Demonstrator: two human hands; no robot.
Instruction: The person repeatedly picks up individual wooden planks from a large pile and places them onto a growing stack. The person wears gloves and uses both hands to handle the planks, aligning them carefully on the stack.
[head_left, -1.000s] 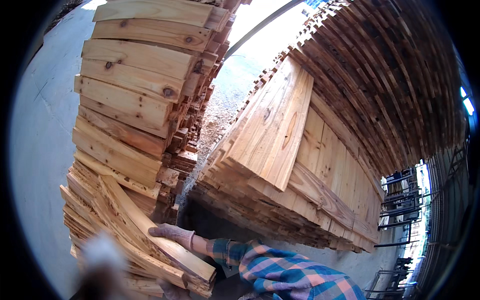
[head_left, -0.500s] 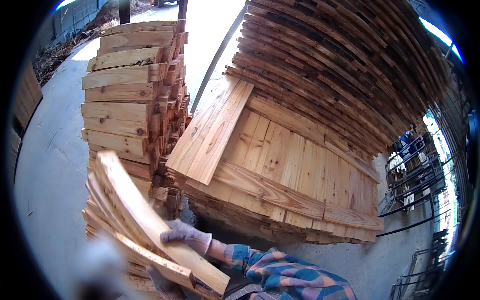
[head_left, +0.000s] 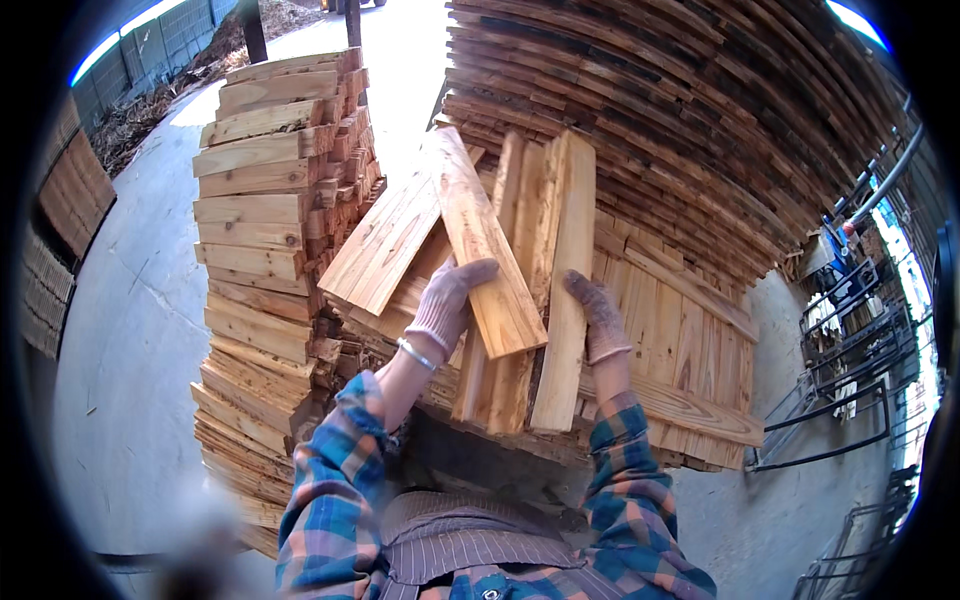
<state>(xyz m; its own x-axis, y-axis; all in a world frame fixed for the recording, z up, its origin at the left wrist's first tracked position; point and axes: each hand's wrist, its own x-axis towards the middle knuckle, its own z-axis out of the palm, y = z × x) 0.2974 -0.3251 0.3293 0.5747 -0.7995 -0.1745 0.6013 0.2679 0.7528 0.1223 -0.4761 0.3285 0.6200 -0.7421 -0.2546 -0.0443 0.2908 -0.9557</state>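
Several short wooden boards are held in a loose bundle between my gloved hands, above the low stack. The leftmost board (head_left: 487, 255) slants across the others. My left hand (head_left: 452, 300) is closed on its edge, with the thumb on top and the other fingers hidden. A straighter board (head_left: 566, 290) forms the bundle's right side. My right hand (head_left: 598, 318) clasps its outer edge; most of its fingers are hidden beneath. Between these two, more boards (head_left: 525, 220) stand partly on edge. Beneath lies the low stack (head_left: 680, 350), topped with pale planks laid side by side.
On the left rises a tall pile of board ends (head_left: 250, 210). Two planks (head_left: 385, 240) lie across the low stack's left end. A high stack of darker boards (head_left: 680, 130) stands behind. Black metal frames (head_left: 850, 430) are at right, on the concrete floor (head_left: 130, 340).
Both hands have carried the bundle of boards from beside the left pile rightward, over the low stack. My right hand has shifted to the bundle's right side, and both forearms now show.
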